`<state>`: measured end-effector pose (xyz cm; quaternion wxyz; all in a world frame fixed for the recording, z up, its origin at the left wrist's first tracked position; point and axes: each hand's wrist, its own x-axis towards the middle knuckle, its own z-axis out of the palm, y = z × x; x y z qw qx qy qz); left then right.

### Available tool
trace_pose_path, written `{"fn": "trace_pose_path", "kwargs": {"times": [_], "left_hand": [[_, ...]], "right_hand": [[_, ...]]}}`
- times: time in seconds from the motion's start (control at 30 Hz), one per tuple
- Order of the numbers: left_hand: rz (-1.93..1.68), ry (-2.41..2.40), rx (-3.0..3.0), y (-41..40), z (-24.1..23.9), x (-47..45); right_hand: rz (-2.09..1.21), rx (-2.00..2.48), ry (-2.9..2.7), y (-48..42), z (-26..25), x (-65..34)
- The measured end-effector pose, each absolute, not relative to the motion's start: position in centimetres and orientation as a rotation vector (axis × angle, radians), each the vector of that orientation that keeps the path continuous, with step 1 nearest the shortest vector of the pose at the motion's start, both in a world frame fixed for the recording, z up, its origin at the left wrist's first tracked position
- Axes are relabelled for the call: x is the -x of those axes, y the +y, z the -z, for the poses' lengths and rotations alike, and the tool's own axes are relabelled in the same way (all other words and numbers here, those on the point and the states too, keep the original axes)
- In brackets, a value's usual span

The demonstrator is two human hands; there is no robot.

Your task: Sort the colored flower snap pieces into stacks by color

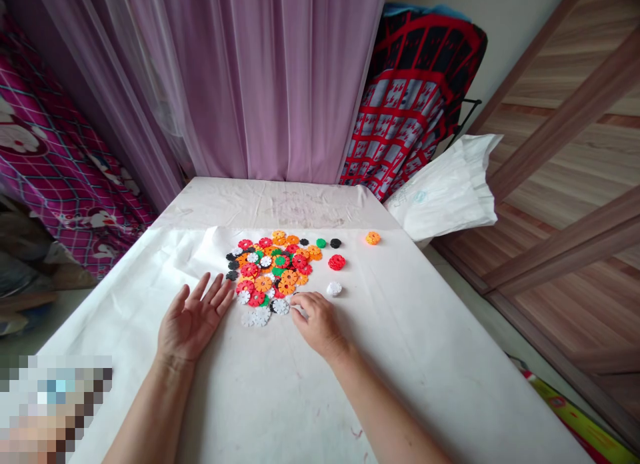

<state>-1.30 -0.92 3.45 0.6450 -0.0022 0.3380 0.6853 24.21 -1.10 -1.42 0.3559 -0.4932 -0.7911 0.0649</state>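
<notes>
A loose pile of notched plastic snowflake discs [263, 284] in red, orange, green, black and white lies mid-table. My left hand [193, 319] rests palm up at the pile's left side, fingers spread and holding nothing. My right hand [317, 323] is at the pile's near right corner, its thumb and forefinger closed at the edge of a white snowflake disc [281, 307]. Its other fingers are curled and partly hidden. Right of the pile are separate groups by colour: white discs [334, 289], red discs [337, 263], orange discs [373, 238], black discs [335, 243] and a green disc [321, 243].
A white sheet covers the table [280, 397]. Behind it hangs a purple curtain [270, 84]. A white bag [445, 191] stands at the right edge, near a red and black patterned cloth [400, 97]. A blurred-out patch [55, 404] covers the lower left.
</notes>
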Motion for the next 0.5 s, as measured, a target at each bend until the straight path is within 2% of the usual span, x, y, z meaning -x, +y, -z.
{"fn": "trace_pose_path", "kwargs": {"times": [0.27,0.5], "left_hand": [[-1.561,0.76,0.008,-0.7,-3.3,1.6],[-1.563,0.753,0.06,-0.5,-3.6,1.7]], "right_hand": [[-0.201,1.531,-2.101,-0.5,0.8,-20.9],[-0.114,1.45,-1.896,-0.9,1.2,-22.1]]}}
